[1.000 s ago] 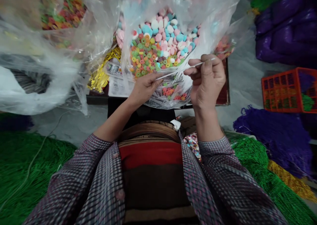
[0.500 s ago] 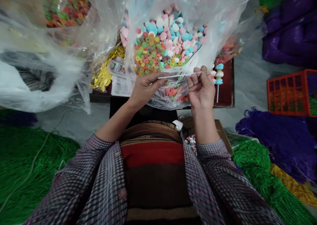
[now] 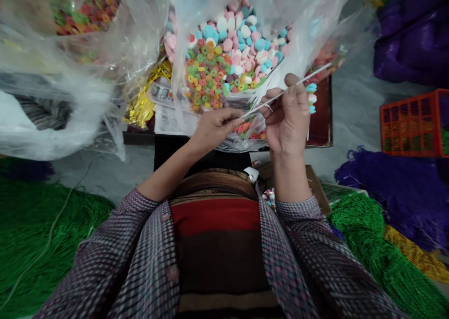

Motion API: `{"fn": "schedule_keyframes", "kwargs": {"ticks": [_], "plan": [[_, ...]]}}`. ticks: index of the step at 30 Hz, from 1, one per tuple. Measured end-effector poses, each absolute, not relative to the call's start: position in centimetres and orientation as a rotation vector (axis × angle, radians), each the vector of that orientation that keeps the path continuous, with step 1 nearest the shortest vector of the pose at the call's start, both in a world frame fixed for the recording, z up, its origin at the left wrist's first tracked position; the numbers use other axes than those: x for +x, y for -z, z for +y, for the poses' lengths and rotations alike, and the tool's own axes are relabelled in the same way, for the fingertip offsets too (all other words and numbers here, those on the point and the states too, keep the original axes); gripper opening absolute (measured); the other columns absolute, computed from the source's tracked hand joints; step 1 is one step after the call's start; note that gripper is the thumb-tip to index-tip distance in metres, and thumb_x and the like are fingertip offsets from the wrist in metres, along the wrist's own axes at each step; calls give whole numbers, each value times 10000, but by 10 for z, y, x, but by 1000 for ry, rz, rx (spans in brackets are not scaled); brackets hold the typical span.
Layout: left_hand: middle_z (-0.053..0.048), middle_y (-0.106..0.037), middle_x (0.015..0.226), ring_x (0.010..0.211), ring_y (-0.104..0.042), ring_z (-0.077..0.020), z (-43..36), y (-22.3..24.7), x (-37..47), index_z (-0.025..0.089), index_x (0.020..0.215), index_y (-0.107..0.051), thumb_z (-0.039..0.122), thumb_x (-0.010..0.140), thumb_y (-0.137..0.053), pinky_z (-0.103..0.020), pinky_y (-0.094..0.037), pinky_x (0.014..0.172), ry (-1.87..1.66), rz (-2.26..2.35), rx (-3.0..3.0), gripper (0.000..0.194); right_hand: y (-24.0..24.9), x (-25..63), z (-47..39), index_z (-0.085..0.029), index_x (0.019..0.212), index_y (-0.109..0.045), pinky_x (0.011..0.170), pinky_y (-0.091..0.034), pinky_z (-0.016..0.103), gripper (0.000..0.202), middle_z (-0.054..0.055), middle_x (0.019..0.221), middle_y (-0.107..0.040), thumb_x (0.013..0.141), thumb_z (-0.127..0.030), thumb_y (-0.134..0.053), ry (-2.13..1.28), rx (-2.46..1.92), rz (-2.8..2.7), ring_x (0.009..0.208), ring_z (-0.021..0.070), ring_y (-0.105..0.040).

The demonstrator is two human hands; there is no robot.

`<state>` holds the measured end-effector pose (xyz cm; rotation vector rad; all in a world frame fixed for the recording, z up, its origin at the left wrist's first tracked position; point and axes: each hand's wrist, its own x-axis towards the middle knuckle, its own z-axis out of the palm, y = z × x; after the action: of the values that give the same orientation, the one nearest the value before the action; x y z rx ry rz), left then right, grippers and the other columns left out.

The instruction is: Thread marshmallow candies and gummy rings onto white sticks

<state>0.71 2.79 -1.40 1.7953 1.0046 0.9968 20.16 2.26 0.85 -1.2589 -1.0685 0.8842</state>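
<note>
A thin white stick (image 3: 259, 107) slants up to the right between my two hands. My left hand (image 3: 219, 126) pinches its lower end between thumb and fingers. Higher along it, my right hand (image 3: 288, 111) grips the stick with thumb and fingertips, and the far end juts out past them. Just beyond my hands lie ring-shaped gummy candies (image 3: 206, 73) and pink, white and blue marshmallow-like candies (image 3: 245, 40) in clear plastic. More white sticks (image 3: 268, 86) lie bundled beside these candies. Right of my right hand, a skewer of blue and white candies (image 3: 311, 98) is partly hidden.
A clear bag with gummy rings (image 3: 94, 10) stands at the back left, near gold tinsel (image 3: 140, 108). To the right are an orange crate (image 3: 409, 122) and purple strands (image 3: 396, 188). Green strands (image 3: 52, 235) cover the floor at left. The dark red table (image 3: 324, 118) has its edge close to me.
The stick has gone from nearly level to slanting up rightward, and more of it now shows beyond my right hand. My left hand has shifted slightly right.
</note>
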Motion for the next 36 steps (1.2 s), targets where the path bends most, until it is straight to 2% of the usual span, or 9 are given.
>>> {"fn": "schedule_keyframes", "kwargs": {"ticks": [3, 6, 8, 11, 17, 23, 29, 33, 36], "plan": [[-21, -797, 953, 878, -718, -174, 32, 19, 7, 238, 1057, -784, 353, 950, -686, -287, -560, 804, -909, 1056, 1942, 185, -30, 199, 17, -332, 1092, -644, 655, -549, 352, 227, -15, 753, -617, 952, -503, -589, -838, -1238, -1098, 633, 176, -590], [-41, -761, 928, 928, -713, -213, 36, 25, 5, 228, 1010, -776, 298, 954, -658, -320, -543, 836, -816, 1185, 2065, 149, -33, 206, 15, -288, 973, -690, 572, -449, 313, 196, -31, 691, -583, 945, -474, -634, -874, -1324, -1192, 525, 129, -451], [-62, -744, 928, 950, -712, -238, 35, 28, 6, 217, 940, -767, 287, 961, -646, -339, -532, 847, -715, 1260, 2135, 141, -27, 210, 16, -260, 899, -705, 594, -442, 307, 288, -20, 693, -615, 941, -537, -637, -883, -1457, -1365, 567, 136, -500], [-97, -751, 916, 904, -705, -256, 30, 27, 9, 199, 872, -740, 303, 995, -603, -345, -509, 779, -514, 1340, 2287, 211, -15, 211, 25, -255, 859, -725, 735, -510, 337, 361, 9, 717, -680, 972, -565, -580, -745, -1585, -1672, 773, 204, -651], [-97, -802, 1013, 919, -742, -243, 22, 19, 7, 188, 1064, -729, 268, 1026, -550, -309, -473, 695, -398, 1484, 2356, 200, 9, 203, 83, -254, 958, -734, 952, -520, 420, 322, 99, 972, -765, 1036, -416, -467, -377, -1761, -1988, 1028, 297, -692], [-124, -810, 1059, 960, -769, -253, 22, 5, 4, 157, 1078, -737, 321, 1081, -452, -314, -480, 714, -115, 1572, 2301, 329, 5, 191, 124, -184, 1199, -727, 941, -515, 469, 348, 176, 1199, -736, 1011, -286, -452, -226, -1959, -1988, 1116, 343, -664], [-128, -817, 1025, 946, -775, -269, 22, 2, 5, 165, 1101, -746, 364, 1094, -400, -324, -478, 704, -33, 1579, 2272, 399, -9, 176, 135, -185, 1356, -693, 937, -508, 463, 424, 193, 1254, -732, 981, -297, -532, -342, -1987, -2124, 1153, 365, -655], [-142, -817, 998, 929, -780, -292, 22, 0, 5, 164, 1109, -758, 361, 1086, -405, -344, -499, 712, -45, 1591, 2236, 405, -5, 171, 139, -151, 1231, -746, 911, -487, 424, 361, 197, 1220, -720, 950, -284, -562, -361, -1975, -2136, 1092, 333, -653], [-166, -816, 1012, 952, -779, -319, 25, -1, 2, 142, 1119, -760, 351, 1070, -446, -366, -515, 742, -79, 1574, 2178, 379, -4, 177, 135, -142, 1015, -767, 851, -467, 376, 234, 134, 1039, -741, 878, -266, -624, -455, -1885, -2065, 944, 269, -641]]}}
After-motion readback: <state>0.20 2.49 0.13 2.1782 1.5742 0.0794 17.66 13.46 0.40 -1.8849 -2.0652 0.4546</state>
